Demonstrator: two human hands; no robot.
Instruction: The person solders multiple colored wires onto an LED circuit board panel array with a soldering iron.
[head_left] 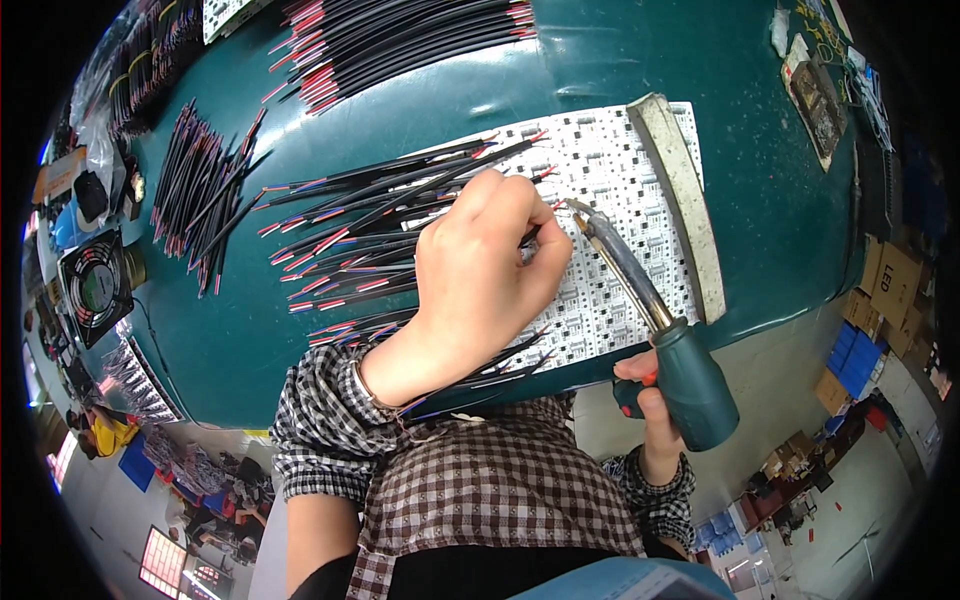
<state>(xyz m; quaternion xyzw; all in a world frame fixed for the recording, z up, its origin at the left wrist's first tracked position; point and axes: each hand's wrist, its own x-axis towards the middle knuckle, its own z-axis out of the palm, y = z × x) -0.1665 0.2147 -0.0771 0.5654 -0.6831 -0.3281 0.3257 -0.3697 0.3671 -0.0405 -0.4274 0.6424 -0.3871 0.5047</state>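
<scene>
My left hand [485,265] is closed in a pinch over a white circuit board panel [600,290], holding a thin black cable [529,238] mostly hidden by the fingers. Bare wire ends [560,204] stick out past the fingertips. In my right hand [655,405] is a soldering iron [692,385] with a dark green pistol-shaped handle. Its tip [580,210] comes in beside those wire ends; whether they touch I cannot tell. Several black cables [350,235] with red, white and blue ends lie over the panel's left part. A pale metal bar [680,205] rests across the panel's right side.
A big bundle of black cables [420,45] lies at the back of the green table [740,150], with a loose pile [200,190] at left. A small fan [95,282] stands at the left edge. A stained block [815,100] sits at far right, near thin wires.
</scene>
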